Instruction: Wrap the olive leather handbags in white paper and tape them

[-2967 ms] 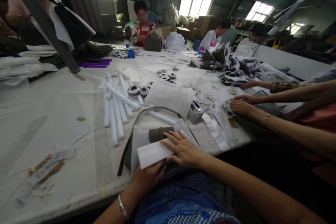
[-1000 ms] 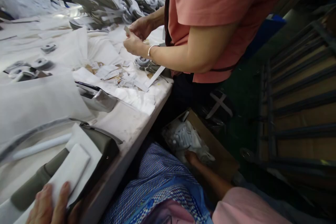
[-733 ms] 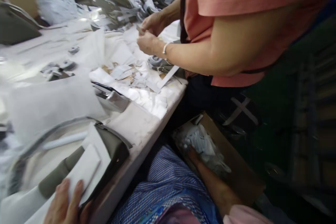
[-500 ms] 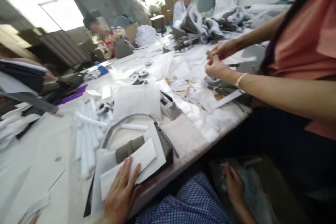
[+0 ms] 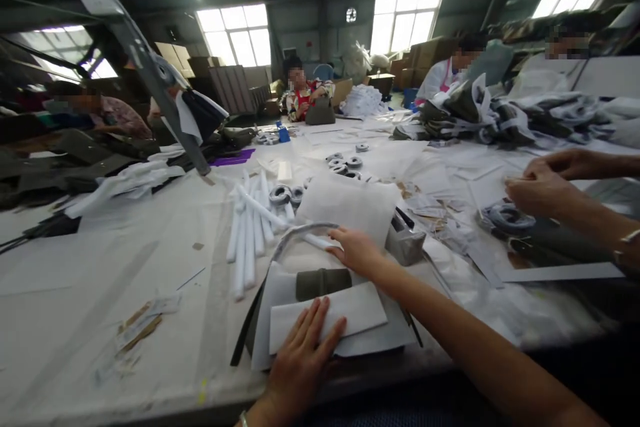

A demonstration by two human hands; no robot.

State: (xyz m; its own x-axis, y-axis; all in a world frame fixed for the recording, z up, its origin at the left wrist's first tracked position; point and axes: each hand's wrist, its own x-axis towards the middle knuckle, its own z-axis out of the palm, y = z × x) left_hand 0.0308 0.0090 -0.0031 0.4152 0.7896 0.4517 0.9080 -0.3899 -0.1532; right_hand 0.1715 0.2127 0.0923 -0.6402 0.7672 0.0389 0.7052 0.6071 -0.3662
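My left hand [image 5: 305, 347] lies flat, fingers spread, on a folded white padding sheet [image 5: 350, 312]. That sheet rests over a grey-green bag [image 5: 324, 283] with white lining paper, near the table's front edge. The bag's arched handle [image 5: 284, 240] extends away from me, its right part hidden by my right hand. My right hand [image 5: 357, 252] reaches across the bag, thumb and fingers closed around the right end of a white foam tube [image 5: 315, 241] within the handle's arch. Left of the bag lies a pile of similar white tubes [image 5: 249, 240].
Behind the bag are a white sheet [image 5: 350, 203], a wrapped grey block [image 5: 404, 243] and coiled grey strips [image 5: 345, 163]. A co-worker's hands [image 5: 550, 183] work at the right. A metal post [image 5: 165, 93] stands at the left. Paper scraps [image 5: 140, 330] lie front left.
The view has swung right and levelled. My right hand has come up from beside my lap to the foam tube in the handle's arch. My left hand stays on the padding sheet.
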